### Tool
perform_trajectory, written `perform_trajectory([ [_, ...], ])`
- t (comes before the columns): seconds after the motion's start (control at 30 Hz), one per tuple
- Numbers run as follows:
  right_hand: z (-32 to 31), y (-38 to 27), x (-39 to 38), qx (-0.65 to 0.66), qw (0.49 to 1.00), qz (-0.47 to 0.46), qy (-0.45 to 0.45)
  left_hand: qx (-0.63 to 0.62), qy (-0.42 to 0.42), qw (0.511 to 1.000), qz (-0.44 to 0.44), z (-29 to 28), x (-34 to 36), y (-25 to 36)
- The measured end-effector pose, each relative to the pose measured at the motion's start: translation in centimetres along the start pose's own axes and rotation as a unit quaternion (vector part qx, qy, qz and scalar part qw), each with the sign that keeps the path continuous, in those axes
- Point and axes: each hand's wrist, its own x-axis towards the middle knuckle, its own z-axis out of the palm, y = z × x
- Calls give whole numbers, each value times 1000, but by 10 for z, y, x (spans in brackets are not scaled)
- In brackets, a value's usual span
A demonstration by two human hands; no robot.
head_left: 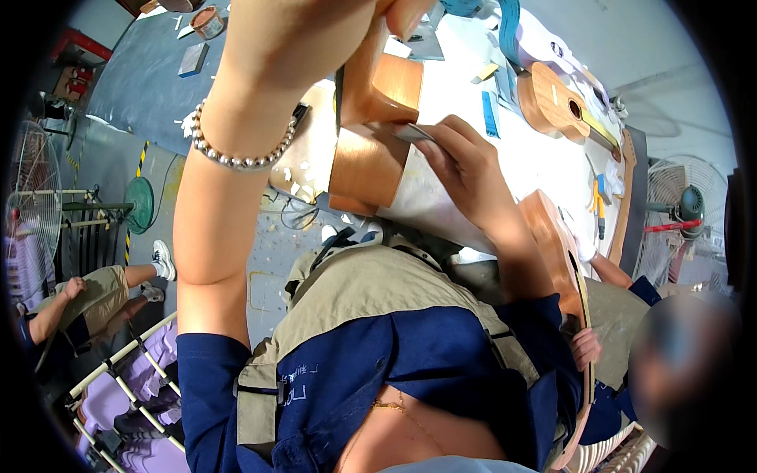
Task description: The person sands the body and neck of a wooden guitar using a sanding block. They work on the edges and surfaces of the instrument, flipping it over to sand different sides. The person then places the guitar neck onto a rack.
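My left hand (386, 17) is at the top edge, fingers closed round the neck of a light-brown wooden ukulele or small guitar (367, 162), partly hidden behind my wrist with its beaded bracelet. The instrument lies on its side at the edge of the white-covered table (457, 110). My right hand (457, 162) pinches a small flat grey piece (412, 132) against the instrument where the neck heel meets the body. Pale scraps lie on a tan surface just left of the instrument.
Another ukulele (552, 102), a blue strip (490, 114) and tools (598, 205) are at right. A co-worker holds an instrument (544, 229) at lower right; another person (102, 299) is at left beside a rack (126, 370). Fans (690, 201) stand both sides. A grey table (150, 83) is upper left.
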Motion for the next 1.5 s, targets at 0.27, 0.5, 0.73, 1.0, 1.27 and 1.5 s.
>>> perform_trajectory([
  [0.27,-12,-6,-17,26,996,73,-44,-61,-170,981,70,8,16,3],
  [0.5,5,-3,-7,-35,998,-30,30,67,-217,904,363,-12,42,-42],
  [0.73,-6,2,-1,-23,1000,-2,7,-90,-186,976,64,10,19,3],
  [1.0,0,6,4,-18,999,-40,-1,-239,0,971,-25,-2,-8,-14],
  [1.27,-3,4,7,-48,998,-36,-10,21,-83,993,78,25,15,4],
  [1.5,-10,-12,-36,39,994,-24,-100,-79,-146,985,-50,17,12,18],
])
